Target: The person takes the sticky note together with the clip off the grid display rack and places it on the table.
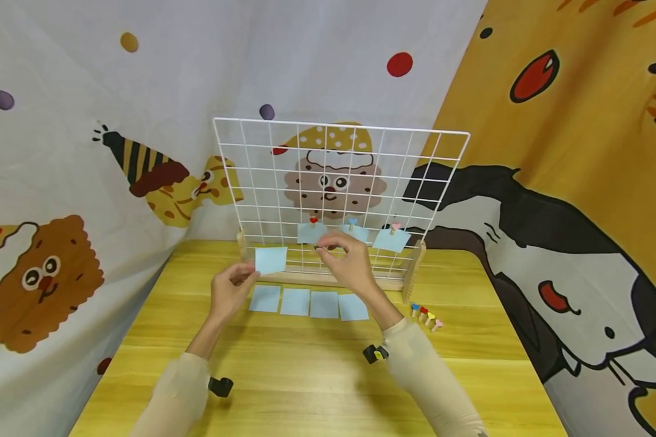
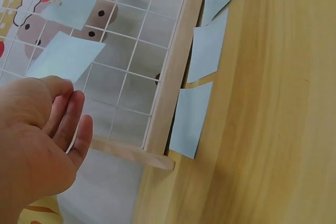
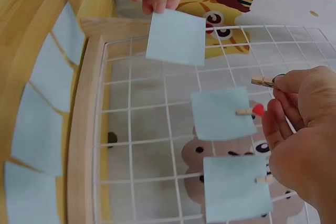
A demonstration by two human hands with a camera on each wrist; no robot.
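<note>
Blue note (image 1: 270,260): before the grid's lower left, above the counter (image 1: 328,376); contact with wires can't tell.
Left hand (image 1: 232,290): thumb and fingers pinch the note's left edge, low down.
Right hand (image 1: 350,264): thumb and forefinger pinch a peg (image 3: 263,81).
Note gap: narrow, right edge to nearest of three clipped notes (image 1: 392,240).
Grid (image 1: 341,126): wires run well above all notes.
Counter room: wide stretch between sleeves (image 1: 164,388), nearside of the row of four notes (image 1: 324,304).
Loose pegs (image 1: 430,316): four, right of the grid.
Note axis: near square, slightly wider than tall in head view; face upright-ish.
Peg axis: lengthwise out of the fingers, wooden end leftward in right wrist view.
Views: right wrist shows the peg's wood; head view shows only a dark bit.
</note>
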